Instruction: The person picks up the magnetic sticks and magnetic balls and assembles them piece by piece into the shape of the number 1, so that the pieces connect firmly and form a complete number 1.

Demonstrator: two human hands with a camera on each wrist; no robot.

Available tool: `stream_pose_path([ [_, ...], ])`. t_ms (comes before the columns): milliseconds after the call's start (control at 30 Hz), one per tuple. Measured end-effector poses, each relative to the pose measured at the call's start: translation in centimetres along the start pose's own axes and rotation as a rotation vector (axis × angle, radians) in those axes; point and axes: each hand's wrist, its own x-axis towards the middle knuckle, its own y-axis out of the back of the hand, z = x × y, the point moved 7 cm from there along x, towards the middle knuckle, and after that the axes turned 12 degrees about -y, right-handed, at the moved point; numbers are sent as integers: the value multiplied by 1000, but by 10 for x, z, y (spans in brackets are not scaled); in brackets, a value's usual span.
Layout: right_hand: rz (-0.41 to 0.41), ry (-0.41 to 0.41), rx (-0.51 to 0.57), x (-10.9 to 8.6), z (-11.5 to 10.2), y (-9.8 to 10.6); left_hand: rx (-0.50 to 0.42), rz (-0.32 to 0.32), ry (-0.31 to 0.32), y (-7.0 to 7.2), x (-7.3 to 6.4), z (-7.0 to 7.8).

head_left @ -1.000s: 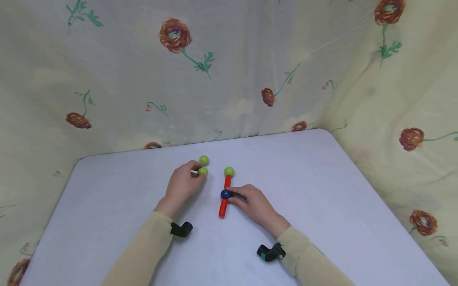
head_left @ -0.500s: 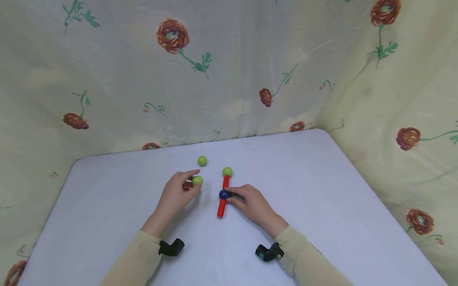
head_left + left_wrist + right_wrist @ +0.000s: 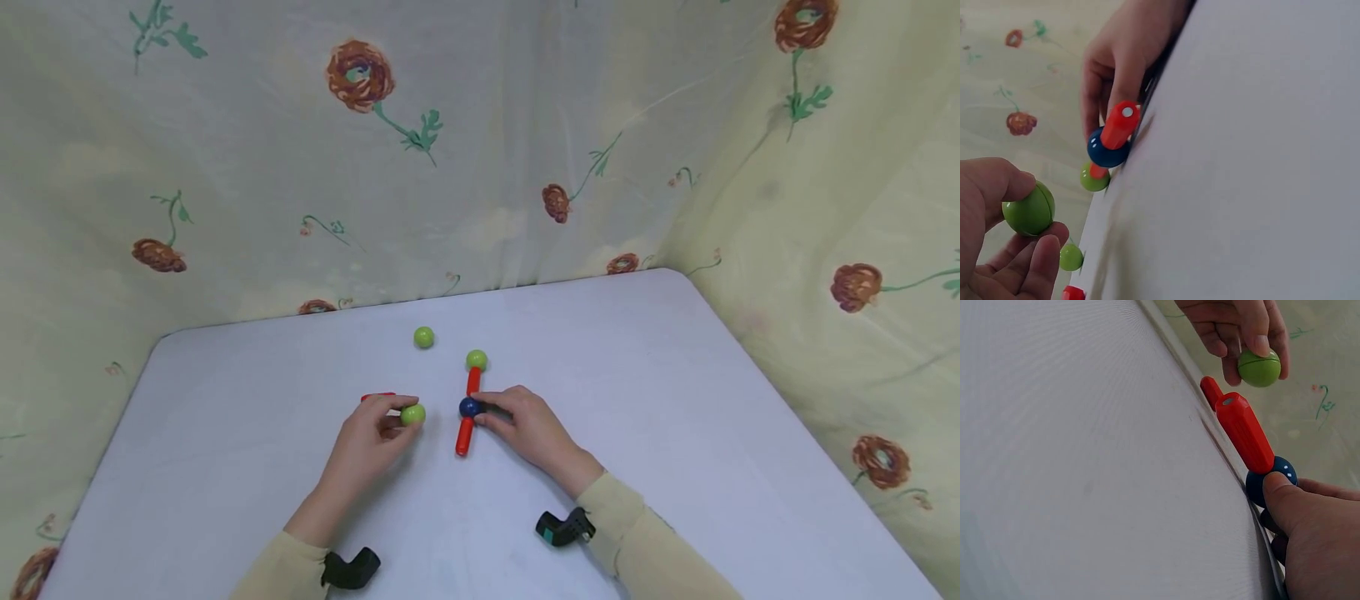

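My left hand point(image 3: 365, 442) pinches a green ball point(image 3: 412, 414) between thumb and fingers, a little above the table and left of the joined toy piece. My right hand point(image 3: 534, 429) holds a blue ball point(image 3: 468, 407) between thumb and fingers. Red rods extend from that ball on two sides: a near rod point(image 3: 464, 437) toward me and a far rod point(image 3: 473, 382) leading to another green ball point(image 3: 476, 359). In the right wrist view the near rod's free end point(image 3: 1229, 400) shows a small grey metal disc.
A loose green ball point(image 3: 423, 337) rests toward the back of the white table point(image 3: 637, 367). Just beyond my left hand lies a loose red rod point(image 3: 378, 396), partly hidden. Flowered cloth point(image 3: 480, 167) hangs behind the table and at its sides.
My left hand has drawn back toward me with the green ball, away from the other loose ball. A red rod now shows beyond that hand. My right hand stays on the blue ball.
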Motion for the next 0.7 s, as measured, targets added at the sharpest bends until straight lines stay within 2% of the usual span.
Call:
stream_pose_path([
  [133, 6, 8, 2, 0, -1, 1, -20, -4, 26, -6, -10, -3],
  [367, 10, 7, 9, 0, 0, 1, -57, -8, 29, -14, -26, -5],
  [600, 13, -15, 6, 1, 0, 1, 3, -31, -2, -20, -31, -5],
  [700, 12, -16, 4, 1, 0, 0, 9, -48, 6, -22, -33, -6],
])
